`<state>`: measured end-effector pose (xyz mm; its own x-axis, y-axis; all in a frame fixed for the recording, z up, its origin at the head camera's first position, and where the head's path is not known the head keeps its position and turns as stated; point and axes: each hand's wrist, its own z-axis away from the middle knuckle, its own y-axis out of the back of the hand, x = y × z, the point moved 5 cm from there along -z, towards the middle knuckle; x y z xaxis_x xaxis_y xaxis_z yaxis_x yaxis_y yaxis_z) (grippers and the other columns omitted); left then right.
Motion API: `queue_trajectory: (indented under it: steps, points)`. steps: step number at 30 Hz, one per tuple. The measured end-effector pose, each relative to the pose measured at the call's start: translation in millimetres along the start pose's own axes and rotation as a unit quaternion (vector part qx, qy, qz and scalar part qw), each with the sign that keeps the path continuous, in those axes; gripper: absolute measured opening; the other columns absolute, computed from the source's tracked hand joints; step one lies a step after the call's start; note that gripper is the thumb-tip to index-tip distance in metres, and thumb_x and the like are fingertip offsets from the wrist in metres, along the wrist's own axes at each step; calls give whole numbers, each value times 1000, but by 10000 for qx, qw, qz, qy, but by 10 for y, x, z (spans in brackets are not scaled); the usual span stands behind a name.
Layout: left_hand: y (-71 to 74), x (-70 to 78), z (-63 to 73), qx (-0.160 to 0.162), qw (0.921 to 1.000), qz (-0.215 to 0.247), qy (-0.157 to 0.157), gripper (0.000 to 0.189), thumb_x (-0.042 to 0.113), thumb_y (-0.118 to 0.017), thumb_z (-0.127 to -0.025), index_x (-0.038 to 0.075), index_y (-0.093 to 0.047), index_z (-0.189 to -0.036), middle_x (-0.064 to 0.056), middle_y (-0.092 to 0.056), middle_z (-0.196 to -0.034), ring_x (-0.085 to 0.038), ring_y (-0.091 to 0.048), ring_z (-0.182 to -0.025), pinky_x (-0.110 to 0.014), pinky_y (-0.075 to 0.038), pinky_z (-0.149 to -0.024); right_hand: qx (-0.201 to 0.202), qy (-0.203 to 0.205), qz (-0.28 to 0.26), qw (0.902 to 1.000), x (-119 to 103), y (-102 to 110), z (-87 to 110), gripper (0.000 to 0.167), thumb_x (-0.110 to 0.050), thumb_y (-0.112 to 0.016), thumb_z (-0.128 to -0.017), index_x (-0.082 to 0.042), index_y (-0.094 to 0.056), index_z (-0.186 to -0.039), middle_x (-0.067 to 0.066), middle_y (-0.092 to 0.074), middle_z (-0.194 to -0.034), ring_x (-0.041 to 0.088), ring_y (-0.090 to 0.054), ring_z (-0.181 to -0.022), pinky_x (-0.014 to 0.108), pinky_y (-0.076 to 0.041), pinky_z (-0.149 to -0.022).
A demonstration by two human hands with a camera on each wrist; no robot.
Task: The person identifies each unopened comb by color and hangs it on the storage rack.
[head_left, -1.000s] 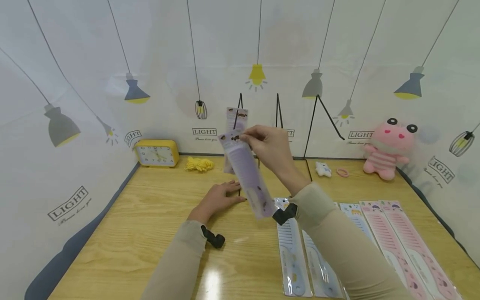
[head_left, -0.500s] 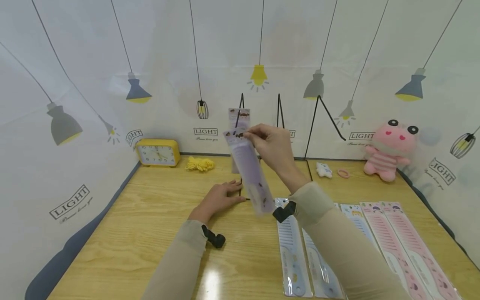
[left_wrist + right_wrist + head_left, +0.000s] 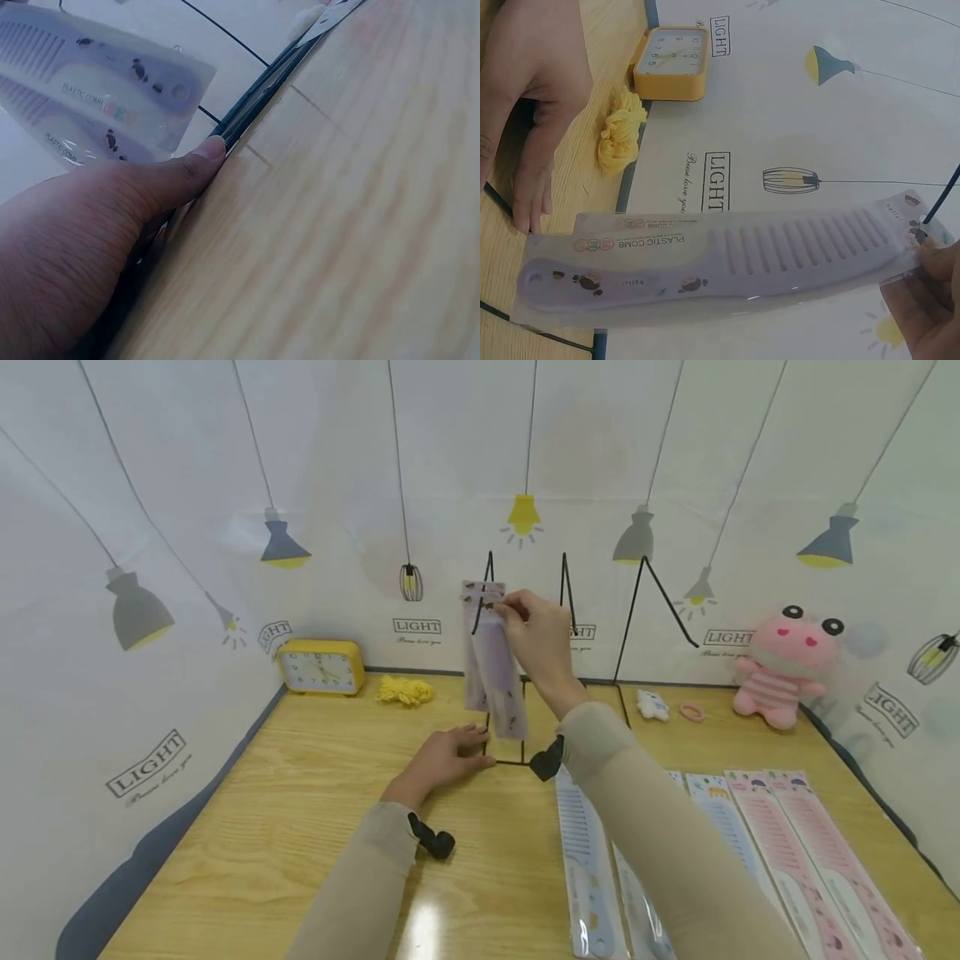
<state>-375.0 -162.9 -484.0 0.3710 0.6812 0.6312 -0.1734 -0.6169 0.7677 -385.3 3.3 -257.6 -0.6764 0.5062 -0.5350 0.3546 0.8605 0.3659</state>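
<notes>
My right hand [image 3: 542,639] pinches the top of a packaged purple comb [image 3: 497,664], seen also as a lilac comb [image 3: 705,274] in the right wrist view. A thin black hook passes by the top of the card, right at the fingertips. Behind it another packaged purple comb [image 3: 474,681] hangs on the same arm of a black wire rack [image 3: 510,763]. Low on the left, my left hand [image 3: 438,764] rests at the rack's base, thumb stretched along the front corner and fingers laid over the side wire. Both combs show above the left thumb [image 3: 206,150] in the left wrist view.
Packaged blue combs [image 3: 588,860] and pink combs [image 3: 787,835] lie on the right of the table, partly under the right forearm. Along the back stand a yellow clock [image 3: 322,667], yellow yarn [image 3: 405,691], a small white figure [image 3: 652,705], a pink ring [image 3: 692,712] and a pink plush [image 3: 783,668].
My right hand has pushed the purple comb back and up, along the hook towards the hanging one, and it now hangs straighter. The left hand stays at the rack's base.
</notes>
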Motion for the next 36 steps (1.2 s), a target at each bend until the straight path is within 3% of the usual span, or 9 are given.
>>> queue_trajectory:
  steps: [8,21,26,30,36]
  points:
    - [-4,19,8,45,9999,83,-69,61,53,-69,-92,22,-59,-143,1,-48,-152,-18,-38,-144,-44,-26,-121,99,-269,-43,9996,113,-45,-41,13,-12,-72,-95,0,-75,-99,12,-76,-91,19,-70,-76,29,-58,-67]
    - [-4,20,5,111,9999,-58,-42,61,55,-69,-91,23,-60,-142,0,-46,-153,-18,-40,-143,-44,-30,-119,-59,-586,-210,9980,188,-75,16,20,-19,-71,-97,0,-74,-102,12,-76,-95,19,-71,-82,31,-59,-73]
    - [-9,28,9,65,9999,-71,-75,60,53,-68,-93,22,-59,-143,-2,-46,-154,-20,-39,-144,-45,-28,-120,-422,-1105,-283,9926,337,-15,177,31,-36,-69,-96,-7,-74,-104,6,-74,-94,19,-69,-84,37,-56,-84]
    - [-16,25,12,-8,10000,-77,-3,62,56,-67,-93,24,-57,-145,0,-43,-156,-20,-37,-145,-45,-28,-120,-670,-1315,-49,9890,443,127,354,40,-50,-69,-92,-12,-75,-102,3,-75,-94,18,-70,-85,40,-55,-85]
    - [-12,16,9,-8,9997,-232,-4,62,58,-65,-93,26,-55,-146,3,-40,-156,-20,-37,-145,-45,-29,-119,-968,-1758,-235,9794,592,413,726,48,-59,-73,-85,-15,-73,-104,0,-74,-99,17,-70,-91,39,-57,-84]
